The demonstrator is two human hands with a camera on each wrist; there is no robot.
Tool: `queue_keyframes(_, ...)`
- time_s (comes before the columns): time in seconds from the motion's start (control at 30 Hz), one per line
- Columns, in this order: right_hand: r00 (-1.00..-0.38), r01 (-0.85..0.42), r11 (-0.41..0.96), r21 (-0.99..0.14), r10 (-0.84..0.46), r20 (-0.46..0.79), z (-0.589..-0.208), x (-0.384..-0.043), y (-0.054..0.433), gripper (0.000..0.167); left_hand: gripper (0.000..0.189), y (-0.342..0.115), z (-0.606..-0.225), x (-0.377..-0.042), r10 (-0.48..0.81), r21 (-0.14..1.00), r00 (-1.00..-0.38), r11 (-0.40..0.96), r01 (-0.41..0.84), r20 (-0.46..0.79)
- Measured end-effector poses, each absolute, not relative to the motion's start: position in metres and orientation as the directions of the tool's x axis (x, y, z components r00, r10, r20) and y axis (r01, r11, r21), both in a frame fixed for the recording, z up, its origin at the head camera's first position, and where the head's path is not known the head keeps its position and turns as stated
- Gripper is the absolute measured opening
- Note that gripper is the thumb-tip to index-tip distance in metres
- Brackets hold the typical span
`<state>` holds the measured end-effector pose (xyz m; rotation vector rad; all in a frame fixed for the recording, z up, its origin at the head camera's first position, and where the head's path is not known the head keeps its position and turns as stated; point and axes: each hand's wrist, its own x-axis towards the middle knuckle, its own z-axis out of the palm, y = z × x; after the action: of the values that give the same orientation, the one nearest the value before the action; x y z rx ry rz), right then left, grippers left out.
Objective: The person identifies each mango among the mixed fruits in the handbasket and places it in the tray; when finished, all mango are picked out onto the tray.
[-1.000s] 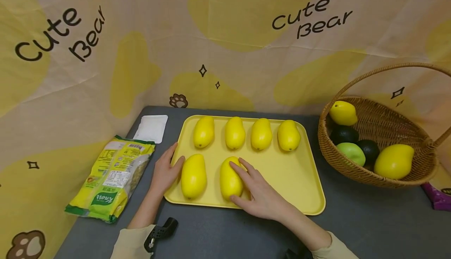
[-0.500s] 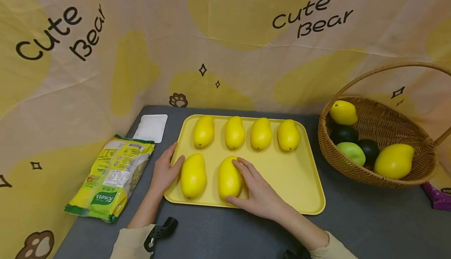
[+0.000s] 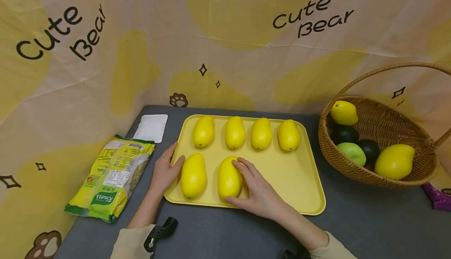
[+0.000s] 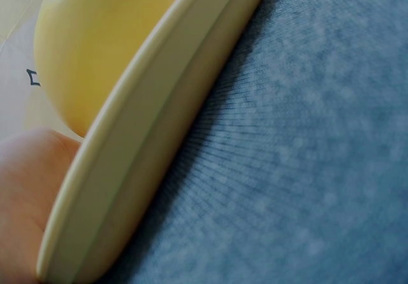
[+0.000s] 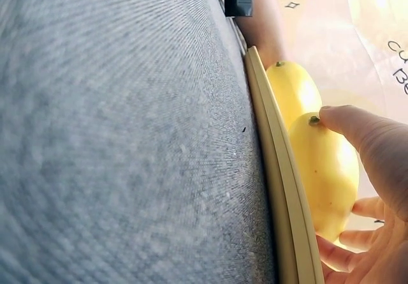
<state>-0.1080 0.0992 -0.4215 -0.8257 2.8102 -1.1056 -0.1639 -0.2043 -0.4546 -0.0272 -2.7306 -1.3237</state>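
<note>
Several yellow mangoes lie on a yellow tray (image 3: 282, 180): a row at the back and two at the front. My right hand (image 3: 262, 196) holds the front mango (image 3: 229, 178) from its right side, thumb at its near end and fingertips at the far end. In the right wrist view, the thumb touches that mango (image 5: 325, 175) beside its stem spot. At the tray's left rim rests my left hand (image 3: 167, 171), fingers stretched along the edge and thumb beside the front left mango (image 3: 193, 176). In the left wrist view the tray wall (image 4: 146, 124) partly covers this hand.
At right stands a wicker basket (image 3: 380, 110) holding yellow, green and dark fruit. A yellow-green Knorr packet (image 3: 112, 176) and a white square (image 3: 151, 128) lie left of the tray. A purple packet (image 3: 437, 196) shows at the right edge. A printed cloth (image 3: 225, 35) hangs behind.
My right hand and the mango it holds have shifted slightly left, mostly in the first half second. The left hand and the other mangoes have stayed in place.
</note>
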Motion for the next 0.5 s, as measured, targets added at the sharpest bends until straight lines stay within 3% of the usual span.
queue_keyframes(0.5,-0.864,-0.468,0.616,-0.634,-0.469,0.182,-0.4208,-0.1067,0.0987,0.094,0.059,-0.2039,-0.4526,-0.1627,-0.033,0.783,-0.995,0.619,0.056,0.097)
